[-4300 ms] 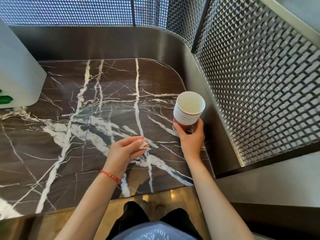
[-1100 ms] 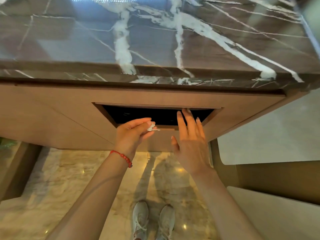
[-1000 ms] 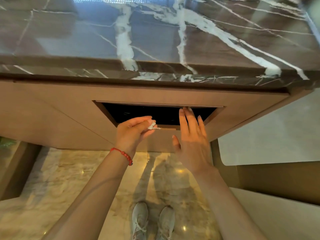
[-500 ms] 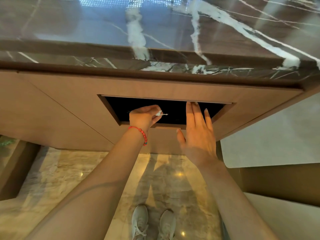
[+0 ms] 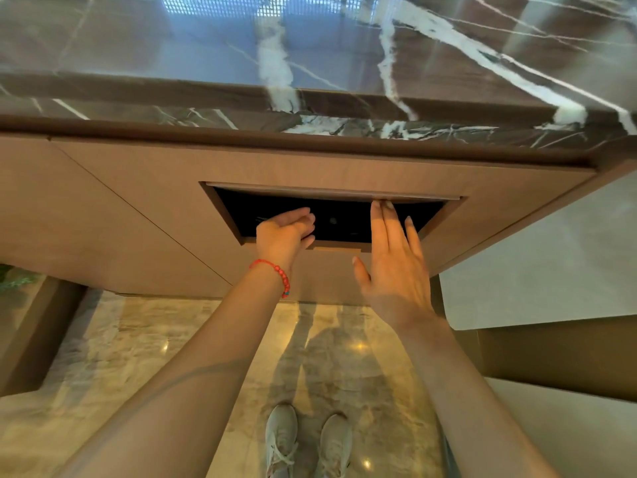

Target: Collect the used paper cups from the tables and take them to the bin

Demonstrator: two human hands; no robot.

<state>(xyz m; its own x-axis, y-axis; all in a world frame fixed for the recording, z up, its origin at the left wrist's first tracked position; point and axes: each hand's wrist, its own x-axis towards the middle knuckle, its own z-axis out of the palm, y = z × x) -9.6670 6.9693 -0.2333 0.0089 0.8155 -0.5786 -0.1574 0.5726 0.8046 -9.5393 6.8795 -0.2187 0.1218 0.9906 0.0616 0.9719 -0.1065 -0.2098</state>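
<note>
Holding my right hand (image 5: 396, 270) flat, fingers straight and together, fingertips at the top edge of the dark rectangular bin opening (image 5: 337, 219) in the tan wooden panel (image 5: 138, 208) under the front edge of the brown white-veined marble table (image 5: 310, 63). Left hand (image 5: 284, 236) at the opening, fingers loosely spread, nothing pinched. No paper cups visible.

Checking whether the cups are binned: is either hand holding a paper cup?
No, the left hand and right hand are both open and empty at the dark rectangular bin opening.
</note>
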